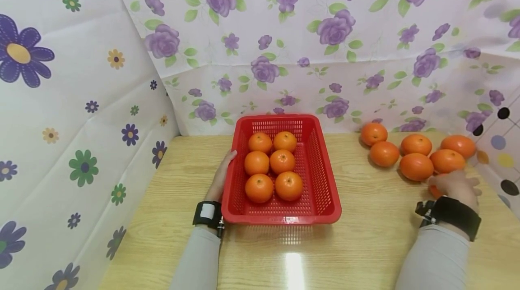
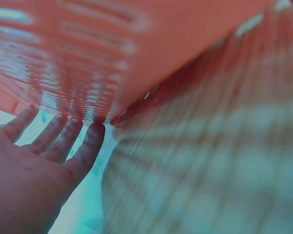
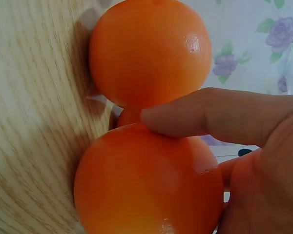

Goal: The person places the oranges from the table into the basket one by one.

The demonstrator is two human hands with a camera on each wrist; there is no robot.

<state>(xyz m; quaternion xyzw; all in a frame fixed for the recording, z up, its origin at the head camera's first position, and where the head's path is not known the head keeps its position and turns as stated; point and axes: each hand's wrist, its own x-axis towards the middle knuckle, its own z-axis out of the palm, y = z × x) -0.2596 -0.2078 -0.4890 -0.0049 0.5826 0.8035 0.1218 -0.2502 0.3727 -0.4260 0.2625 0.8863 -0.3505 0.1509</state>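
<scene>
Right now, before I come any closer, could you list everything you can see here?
Table: one, pale wood, beneath everything
Basket: one, red, around the table's middle
Oranges in the basket: six, orange, two columns
Loose oranges: seven, orange, table's right side, one partly hidden
Rose-print cloth: one, white with purple roses, behind
Daisy-print cloth: one, white with multicoloured flowers, left
Dotted covering: one, white with coloured dots, right edge
Sleeves: two, pale grey, on the forearms
Wristbands: two, black, on the wrists
Left hand: one, bare, against the basket's left side
Right hand: one, bare, gripping a loose orange
</scene>
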